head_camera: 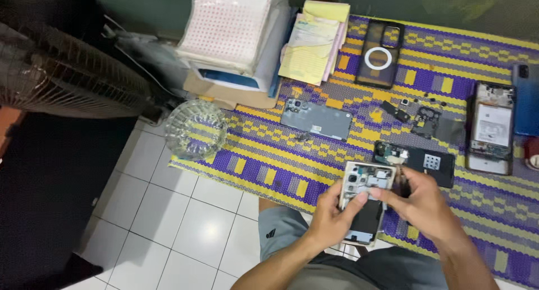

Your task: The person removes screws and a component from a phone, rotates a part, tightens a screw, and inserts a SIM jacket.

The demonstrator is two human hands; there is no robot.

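Purple-yellow woven mat [449, 54] over white tile floor [185, 234].

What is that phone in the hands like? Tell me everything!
The phone has its back cover off, so its insides show: camera lenses and grey metal parts at the top, a big black battery-like block below, all inside a pale frame. It is held above the lap, top end pointing away, over the edge of the purple and yellow mat. The left hand grips its left side; the right hand pinches near its top.
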